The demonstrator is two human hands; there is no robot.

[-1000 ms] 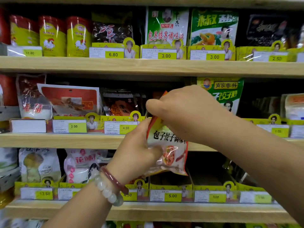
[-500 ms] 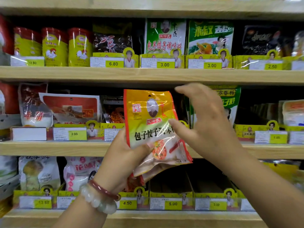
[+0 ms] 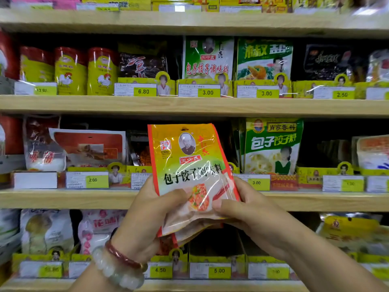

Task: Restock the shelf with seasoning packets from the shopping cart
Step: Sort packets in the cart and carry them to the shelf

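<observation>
An orange and yellow seasoning packet (image 3: 189,165) with a portrait and black characters stands upright in front of the middle shelf (image 3: 63,198). My left hand (image 3: 147,218) grips its lower left part, thumb across the front. My right hand (image 3: 248,211) pinches its lower right corner. More packets seem stacked behind the front one, in the same grip. The shopping cart is out of view.
Shelves hold rows of seasoning bags behind yellow price tags. A green packet (image 3: 271,146) stands just right of the held one. Red and yellow tins (image 3: 69,70) sit upper left. On the bottom shelf, the slots (image 3: 216,247) above the 5.00 tag look dark and unfilled.
The right hand dropped from the packet's top to its lower right corner. The packet now stands upright, fully showing. The camera tilted upward.
</observation>
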